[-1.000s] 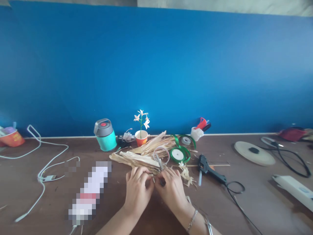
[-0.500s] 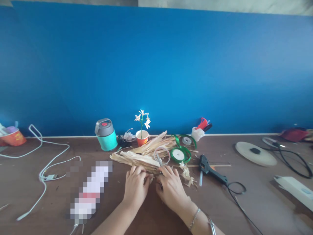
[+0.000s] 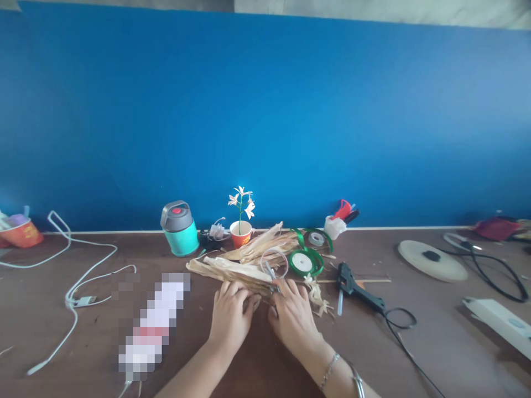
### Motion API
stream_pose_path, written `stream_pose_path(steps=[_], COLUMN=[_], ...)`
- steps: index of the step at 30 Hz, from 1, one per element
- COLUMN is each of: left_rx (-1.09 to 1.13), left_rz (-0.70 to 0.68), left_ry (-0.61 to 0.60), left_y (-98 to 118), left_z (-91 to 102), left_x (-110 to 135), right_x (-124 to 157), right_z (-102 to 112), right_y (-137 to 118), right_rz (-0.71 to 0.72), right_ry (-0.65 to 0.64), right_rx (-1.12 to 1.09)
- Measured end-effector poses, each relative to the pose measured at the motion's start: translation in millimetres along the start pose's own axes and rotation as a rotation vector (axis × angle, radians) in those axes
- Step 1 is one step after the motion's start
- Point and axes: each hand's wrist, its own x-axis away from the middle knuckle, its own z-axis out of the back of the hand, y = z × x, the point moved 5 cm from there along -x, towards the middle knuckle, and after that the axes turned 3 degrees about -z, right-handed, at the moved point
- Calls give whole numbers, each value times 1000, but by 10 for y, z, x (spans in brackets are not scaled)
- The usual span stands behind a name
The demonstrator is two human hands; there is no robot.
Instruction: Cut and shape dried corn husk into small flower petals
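My left hand (image 3: 231, 310) is closed, thumb and fingertips pinching a small pale piece of corn husk (image 3: 257, 300) near the front edge of the husk pile. Close beside it, my right hand (image 3: 293, 310) has its fingers curled at a slim metal tool (image 3: 269, 270) that looks like scissors; its handle end is hidden by the fingers. Dry corn husks (image 3: 232, 269) lie heaped just beyond both hands. A clear pinkish ring (image 3: 286, 260), like a tape roll, rests on them, with a spool of green ribbon (image 3: 301, 263) to its right.
Husk flowers (image 3: 316, 293) and a black glue gun (image 3: 352, 284) lie to the right. Behind stand a paper cup (image 3: 241, 239) with a flower stem, a turquoise flask (image 3: 182, 237) and a white pen cup (image 3: 334, 228). White cables (image 3: 74, 287) run along the left; a round lid (image 3: 433, 265) lies farther right.
My right hand has shifted slightly to the right, widening the gap between the hands. My left hand stays nearly in place.
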Motion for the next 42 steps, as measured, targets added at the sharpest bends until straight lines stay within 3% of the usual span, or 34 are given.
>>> stream_pose_path(steps=[8,14,19,32,42], left_rx=[193,259,332,203,149], left_rz=[-164,-136,-86,-180,-171], left_ry=[13,64,75,74,104], left_y=[115,91,63,132,185], left_z=[79,110,132,127,125], left_x=[7,-13,-20,13,32], right_x=[6,-12,-53,-7,7], right_z=[55,43,-33,93,122], right_y=[-13,59,136,4,-33], right_rz=[58,29,-29,111,112], right_ry=[128,164,96,155,218], right_rx=[-255,-479,-664,-483,-463])
